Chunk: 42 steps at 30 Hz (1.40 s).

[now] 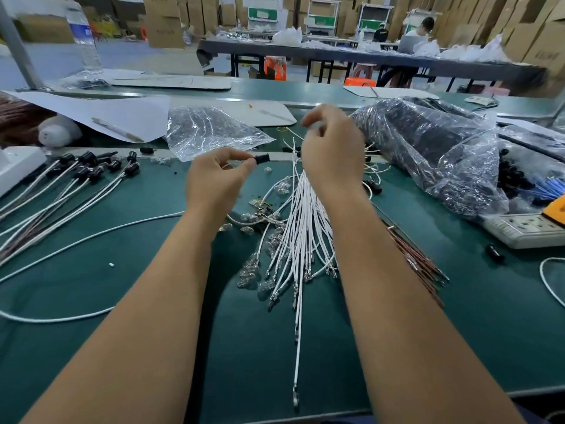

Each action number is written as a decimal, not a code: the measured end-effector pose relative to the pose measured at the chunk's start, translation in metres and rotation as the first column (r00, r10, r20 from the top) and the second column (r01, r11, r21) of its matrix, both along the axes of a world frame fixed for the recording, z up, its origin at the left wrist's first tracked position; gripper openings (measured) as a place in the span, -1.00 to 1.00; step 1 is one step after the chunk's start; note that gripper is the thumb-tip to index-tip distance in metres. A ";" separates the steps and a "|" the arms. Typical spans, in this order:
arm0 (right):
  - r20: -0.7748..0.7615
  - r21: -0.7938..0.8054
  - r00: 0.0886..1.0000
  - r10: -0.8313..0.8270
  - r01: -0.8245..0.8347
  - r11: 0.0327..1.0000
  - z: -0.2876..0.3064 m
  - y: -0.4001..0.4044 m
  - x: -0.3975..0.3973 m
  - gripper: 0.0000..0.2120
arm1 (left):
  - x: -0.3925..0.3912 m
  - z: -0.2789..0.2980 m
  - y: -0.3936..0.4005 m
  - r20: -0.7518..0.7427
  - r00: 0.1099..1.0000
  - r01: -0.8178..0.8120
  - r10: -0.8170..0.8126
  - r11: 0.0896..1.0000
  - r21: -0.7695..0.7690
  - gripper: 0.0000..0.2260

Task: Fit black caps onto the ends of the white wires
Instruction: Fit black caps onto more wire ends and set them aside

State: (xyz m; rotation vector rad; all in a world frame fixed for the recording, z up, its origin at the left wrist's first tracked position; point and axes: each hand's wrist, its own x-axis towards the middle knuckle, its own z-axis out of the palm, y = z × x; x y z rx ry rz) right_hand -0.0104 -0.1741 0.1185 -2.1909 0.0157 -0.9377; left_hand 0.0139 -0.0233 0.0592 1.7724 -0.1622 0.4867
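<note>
Green matting covers the worktop (pixel 458 316), cartons stacked behind. At centre the left hand (pixel 218 175) pinches a black cap (pixel 262 158); at one o'clock the right hand (pixel 333 148) is raised with curled fingers, blurred, its grip unclear. White wires (pixel 301 228) fan below it; finished capped wires (pixel 76 185) lie at nine o'clock. Risk: a misaligned terminal may bend, or the cap may slip away.

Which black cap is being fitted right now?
Find the green table, then the left hand raised above it. The cap is pinched at its fingertips, the only one held in the air; the finished caps lie at far left.
</note>
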 end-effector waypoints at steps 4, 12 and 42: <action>-0.139 0.083 0.988 0.064 -0.052 0.995 -0.024 0.017 0.004 -0.76 | 0.004 -0.004 0.009 -0.052 0.999 -0.014 0.015 1.000 0.008 -0.98; -0.098 0.159 0.994 -0.044 0.060 0.986 -0.050 0.003 0.008 -0.69 | 0.012 -0.009 0.011 -0.182 0.983 -0.016 0.034 0.995 0.101 -0.98; -0.026 -0.004 0.988 0.153 -0.153 0.988 -0.048 0.016 0.001 -0.75 | -0.006 0.007 0.004 -0.113 0.987 0.116 -0.116 0.993 -0.008 -0.87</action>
